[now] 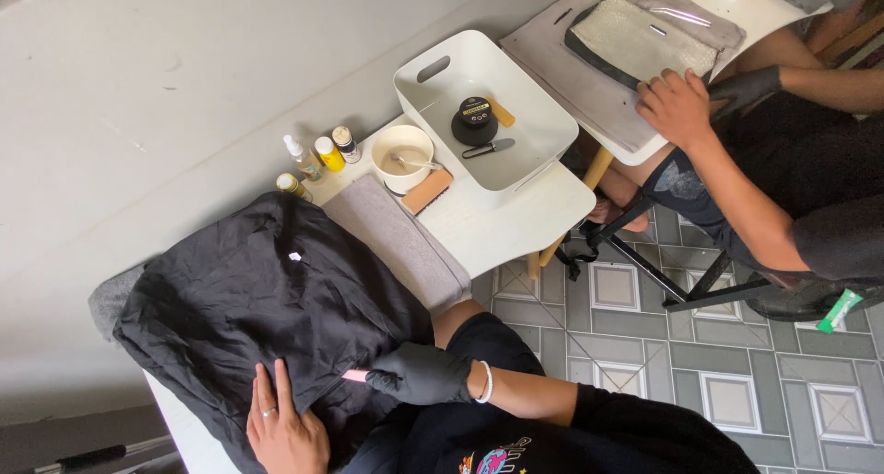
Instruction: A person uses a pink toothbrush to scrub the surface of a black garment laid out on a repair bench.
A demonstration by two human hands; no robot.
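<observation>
Crumpled black garment (pixel 267 299) spread on table, left hand (pixel 281 428) flat, gloved right hand (pixel 424 374) pinching pink tool (pixel 355 375)

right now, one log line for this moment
left hand flat on black garment | right hand gloved, holds pink tool | white bin beyond

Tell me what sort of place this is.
Likely a small cleaning or care workstation for bags and clothing: a black garment spread on a white table, small bottles, and a white tub holding tools.

Small bottles (pixel 322 156) beside white bowl (pixel 402 152)
</observation>
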